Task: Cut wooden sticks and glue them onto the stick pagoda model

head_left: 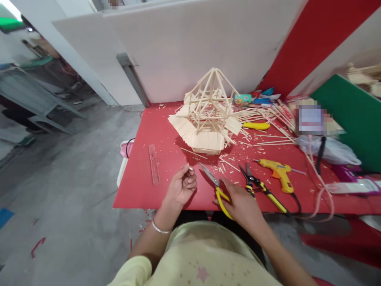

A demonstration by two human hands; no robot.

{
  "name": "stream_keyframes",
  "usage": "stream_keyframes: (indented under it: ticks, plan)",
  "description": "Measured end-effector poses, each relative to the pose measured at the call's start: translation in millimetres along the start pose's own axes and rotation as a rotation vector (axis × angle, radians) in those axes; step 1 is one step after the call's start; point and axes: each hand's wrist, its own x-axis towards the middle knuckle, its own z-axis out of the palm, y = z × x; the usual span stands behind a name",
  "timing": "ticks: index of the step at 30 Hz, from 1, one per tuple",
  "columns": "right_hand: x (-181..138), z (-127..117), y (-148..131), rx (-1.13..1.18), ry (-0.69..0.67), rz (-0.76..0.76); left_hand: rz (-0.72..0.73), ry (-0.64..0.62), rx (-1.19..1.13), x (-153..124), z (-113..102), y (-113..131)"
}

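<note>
My left hand (183, 186) is closed above the red table near its front edge, thumb and fingertips pinching a short piece of wooden stick (190, 168). My right hand (242, 204) grips the yellow handles of long-nose pliers (214, 180), whose grey jaws point up and left toward the left hand. Part of the handles is hidden by the fingers. Beyond both hands stands a model built of thin wooden sticks (208, 115), with a pointed open frame on top and slatted panels sloping out around its lower part.
Black-and-yellow cutters (262, 186) and a yellow glue gun (278, 172) lie right of my right hand. A clear ruler (154, 165) rests at left. Loose sticks (274, 141), a yellow-handled tool (256, 126) and a plastic bag (327, 149) occupy the right side of the red table (133, 178).
</note>
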Motion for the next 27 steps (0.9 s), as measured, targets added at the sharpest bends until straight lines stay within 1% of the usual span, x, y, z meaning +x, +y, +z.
stream_keyframes:
  ticks: [3,5,7,10,13,19,24,27]
  plan:
    - [1.1,-8.4,-16.7,0.113,0.133,-0.085,-0.031,0.047,-0.073,-2.3,-8.6,0.9]
    - [6.2,-15.3,-32.1,0.092,0.195,-0.119,-0.061,0.068,-0.116,-2.9,-9.2,-1.4]
    - [13.0,-21.8,-45.5,0.035,0.197,-0.13,-0.083,0.077,-0.154,-3.7,-6.0,-3.7]
    - [21.4,-27.8,-57.3,-0.04,0.155,-0.107,-0.102,0.106,-0.192,-6.0,1.0,-4.4]
    - [25.1,-29.0,-61.0,-0.093,0.136,-0.093,-0.111,0.13,-0.21,-8.7,4.1,-3.1]
    - [27.1,-27.7,-58.7,-0.109,0.124,-0.102,-0.133,0.09,-0.247,-10.3,3.7,-3.8]
    - [27.8,-27.8,-55.2,-0.152,0.093,-0.115,-0.142,0.129,-0.227,-9.3,10.9,-6.2]
    - [28.0,-26.0,-53.6,-0.17,0.096,-0.119,-0.127,0.15,-0.2,-9.1,12.3,-7.1]
